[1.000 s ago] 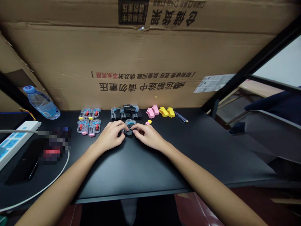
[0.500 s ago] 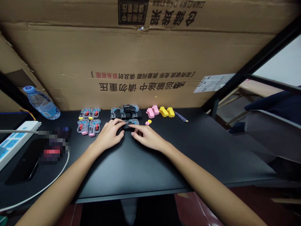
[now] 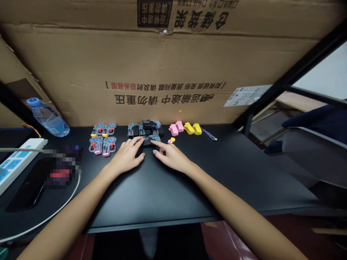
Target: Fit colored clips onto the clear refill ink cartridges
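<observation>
My left hand lies flat on the black desk, fingers stretched out, fingertips touching a small black and clear toy part. My right hand rests beside it, index finger extended onto the same part, other fingers loosely curled, holding nothing. Just behind it sits a cluster of similar black and clear parts. Several clear parts with pink and red pieces lie to the left of my left hand. Two tiny rings, pink and yellow, lie by my right index finger.
Pink pieces and yellow pieces lie at the back, with a pen to their right. A water bottle, a power strip, a white cable and a phone are at the left. A cardboard wall stands behind.
The small part moved from between my fingers near the desk middle back toward the black cluster. Both hands opened out and now only touch it with fingertips.
</observation>
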### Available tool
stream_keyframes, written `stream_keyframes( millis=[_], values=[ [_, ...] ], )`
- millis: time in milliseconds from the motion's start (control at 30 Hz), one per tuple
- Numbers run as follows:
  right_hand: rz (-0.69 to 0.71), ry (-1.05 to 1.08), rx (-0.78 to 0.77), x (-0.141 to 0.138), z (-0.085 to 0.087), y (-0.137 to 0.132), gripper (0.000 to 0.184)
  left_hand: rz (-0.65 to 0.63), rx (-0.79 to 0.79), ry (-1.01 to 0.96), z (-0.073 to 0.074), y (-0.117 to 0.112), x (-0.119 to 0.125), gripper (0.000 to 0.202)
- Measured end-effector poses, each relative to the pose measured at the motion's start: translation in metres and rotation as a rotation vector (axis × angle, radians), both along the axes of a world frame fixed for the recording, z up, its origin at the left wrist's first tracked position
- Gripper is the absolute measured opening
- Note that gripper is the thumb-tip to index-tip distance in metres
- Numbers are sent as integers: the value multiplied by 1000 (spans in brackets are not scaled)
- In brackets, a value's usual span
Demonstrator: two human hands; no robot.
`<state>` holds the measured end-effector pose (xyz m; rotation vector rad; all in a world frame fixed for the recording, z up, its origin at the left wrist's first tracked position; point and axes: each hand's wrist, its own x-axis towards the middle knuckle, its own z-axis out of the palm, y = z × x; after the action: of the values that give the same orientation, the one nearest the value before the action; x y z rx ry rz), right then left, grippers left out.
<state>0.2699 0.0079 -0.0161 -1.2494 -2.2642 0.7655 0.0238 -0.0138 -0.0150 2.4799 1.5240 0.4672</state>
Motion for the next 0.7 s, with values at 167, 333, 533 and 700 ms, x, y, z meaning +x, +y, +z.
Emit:
stream_keyframes(
  millis=[167, 333, 533, 700],
  values=[
    [32, -7, 4, 1, -1, -2, 57, -14, 5, -26, 0, -1, -1, 62],
    [40, 32, 28, 0, -1, -2, 56, 40, 72, -35, 8, 4, -10, 55],
    [28, 67, 64, 1, 0, -2, 49, 344, 186, 144, 35, 15, -41, 45],
    [-5, 107, 115, 2, 1, 0, 42, 626, 13, 255, 53, 16, -63, 43]
  ],
)
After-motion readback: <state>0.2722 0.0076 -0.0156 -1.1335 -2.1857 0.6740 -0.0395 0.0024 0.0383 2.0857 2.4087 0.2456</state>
